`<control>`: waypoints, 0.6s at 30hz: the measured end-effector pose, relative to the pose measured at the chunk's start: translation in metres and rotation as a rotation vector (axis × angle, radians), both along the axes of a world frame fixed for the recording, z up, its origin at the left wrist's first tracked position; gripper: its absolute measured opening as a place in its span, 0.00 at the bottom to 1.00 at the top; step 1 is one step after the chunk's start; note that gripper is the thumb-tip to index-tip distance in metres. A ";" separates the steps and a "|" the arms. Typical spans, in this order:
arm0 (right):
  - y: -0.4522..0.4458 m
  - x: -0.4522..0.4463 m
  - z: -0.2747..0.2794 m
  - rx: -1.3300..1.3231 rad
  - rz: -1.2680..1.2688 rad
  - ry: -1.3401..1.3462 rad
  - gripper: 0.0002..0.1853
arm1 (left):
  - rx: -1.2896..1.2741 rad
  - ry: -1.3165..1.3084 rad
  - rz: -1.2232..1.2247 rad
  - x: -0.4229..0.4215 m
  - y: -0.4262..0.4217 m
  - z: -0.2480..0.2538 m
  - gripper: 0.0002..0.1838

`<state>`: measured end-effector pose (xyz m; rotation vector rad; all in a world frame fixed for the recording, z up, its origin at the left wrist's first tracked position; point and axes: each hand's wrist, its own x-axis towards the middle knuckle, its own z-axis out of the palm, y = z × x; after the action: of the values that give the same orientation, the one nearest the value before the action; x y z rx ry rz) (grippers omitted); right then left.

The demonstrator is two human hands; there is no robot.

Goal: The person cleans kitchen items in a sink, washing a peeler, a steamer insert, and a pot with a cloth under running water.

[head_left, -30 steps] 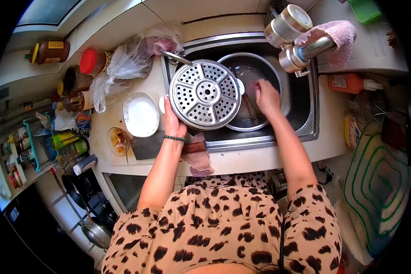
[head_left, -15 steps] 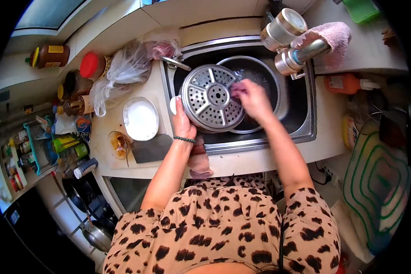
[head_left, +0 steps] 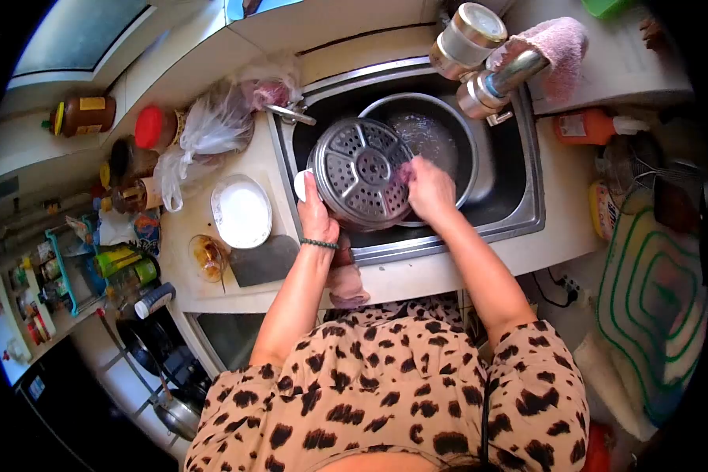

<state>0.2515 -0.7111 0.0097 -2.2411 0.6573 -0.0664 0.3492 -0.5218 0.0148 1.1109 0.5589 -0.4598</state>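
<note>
My left hand (head_left: 317, 219) grips the steamer tray (head_left: 362, 171) at its left edge, by a white handle (head_left: 301, 186). The round metal tray has many holes and is held tilted over the left part of the sink. Closed round a small purplish cloth (head_left: 405, 172), my right hand (head_left: 431, 189) is at the tray's right edge. Behind and to the right of the tray, a metal basin (head_left: 472, 149) with water in it stands in the sink (head_left: 536, 185), partly hidden by the tray and my hand.
The faucet (head_left: 515, 72), draped with a pink towel (head_left: 562, 55), rises at the back right. Left of the sink are a white dish (head_left: 241, 211), a glass bowl (head_left: 210, 258), a plastic bag (head_left: 212, 122) and a red-lidded jar (head_left: 153, 127). An orange bottle (head_left: 584, 127) lies at the right.
My right hand has come left from the basin to the tray with the cloth. The tray has shifted slightly right and tilted further, still in my left hand.
</note>
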 end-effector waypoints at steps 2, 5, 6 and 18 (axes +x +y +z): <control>-0.024 0.022 -0.012 -0.089 -0.107 -0.076 0.06 | -0.017 -0.044 -0.084 -0.006 -0.013 0.010 0.25; -0.005 0.071 0.012 0.105 -0.098 -0.411 0.05 | 0.067 -0.010 -0.127 -0.015 -0.023 0.013 0.23; 0.012 0.074 0.027 0.102 -0.026 -0.373 0.08 | 0.065 0.004 -0.083 -0.010 -0.023 0.010 0.23; -0.038 0.025 -0.029 -0.015 -0.150 -0.011 0.05 | -0.148 0.093 -0.061 -0.001 0.008 -0.004 0.24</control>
<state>0.2762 -0.7494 -0.0192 -2.2013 0.8202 -0.1589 0.3481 -0.5134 0.0113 0.9701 0.5645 -0.5987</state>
